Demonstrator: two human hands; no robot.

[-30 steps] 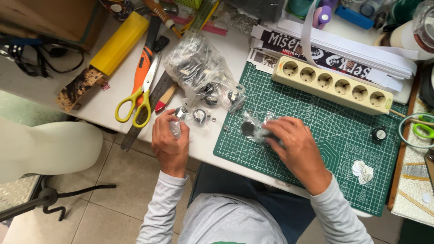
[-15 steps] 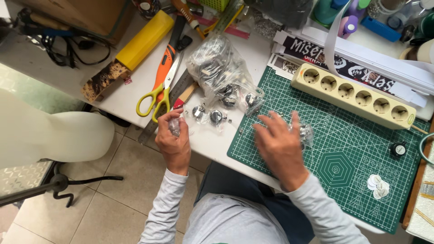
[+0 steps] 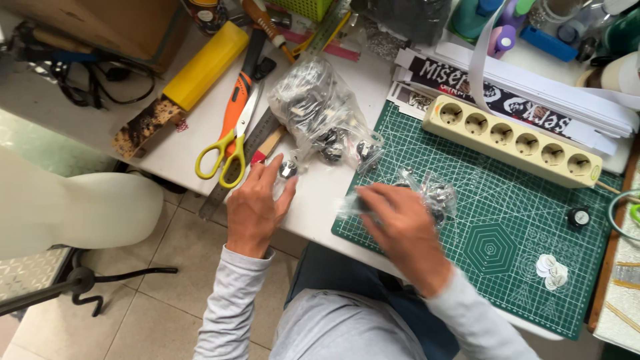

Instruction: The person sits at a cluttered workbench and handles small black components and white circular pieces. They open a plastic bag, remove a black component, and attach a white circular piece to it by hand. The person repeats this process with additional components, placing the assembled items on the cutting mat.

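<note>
My left hand point(image 3: 257, 208) pinches a small metal knob point(image 3: 288, 168) at the counter point(image 3: 200, 143) edge beside the big bag of parts point(image 3: 319, 107) — right hand point(image 3: 400, 230), blurred, fingers half-curled on the small clear bag point(image 3: 427, 197) over the green cutting mat point(image 3: 507, 200), pinning it flat to reach in.

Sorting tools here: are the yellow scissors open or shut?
Shut. The scissors lie flat on the table, blades together, both yellow loops side by side, above the left hand.

Clear plastic bag of metal parts point(image 3: 320, 110) on white table; smaller clear bag point(image 3: 427, 197) on green mat
</note>
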